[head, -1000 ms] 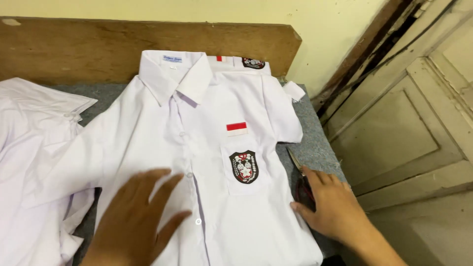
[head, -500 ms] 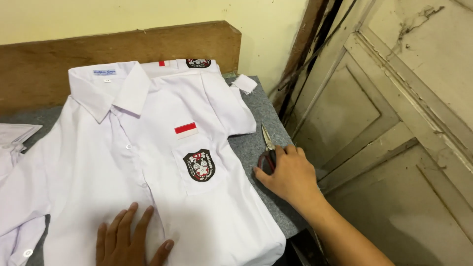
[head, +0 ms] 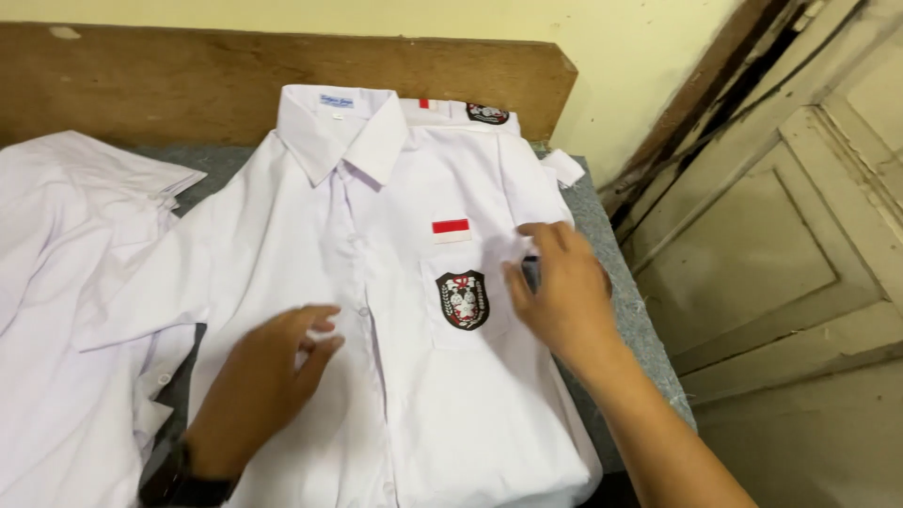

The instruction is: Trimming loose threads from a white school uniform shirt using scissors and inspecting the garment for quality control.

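Here the white shirt (head: 395,282) lies flat, front up, on the grey table (head: 602,245), likely light, soft and prone to creasing, best taken at shoulders or hem. The left hand (head: 263,386) rests on its placket, fingers loosely together; the right hand (head: 564,292) presses beside the crest pocket (head: 463,299), fingers slightly spread, seemingly over a small dark object.

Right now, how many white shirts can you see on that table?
3 at least. One shirt lies flat under both hands; a second peeks out beneath its collar; another lies crumpled at left. More may be hidden in the stack.
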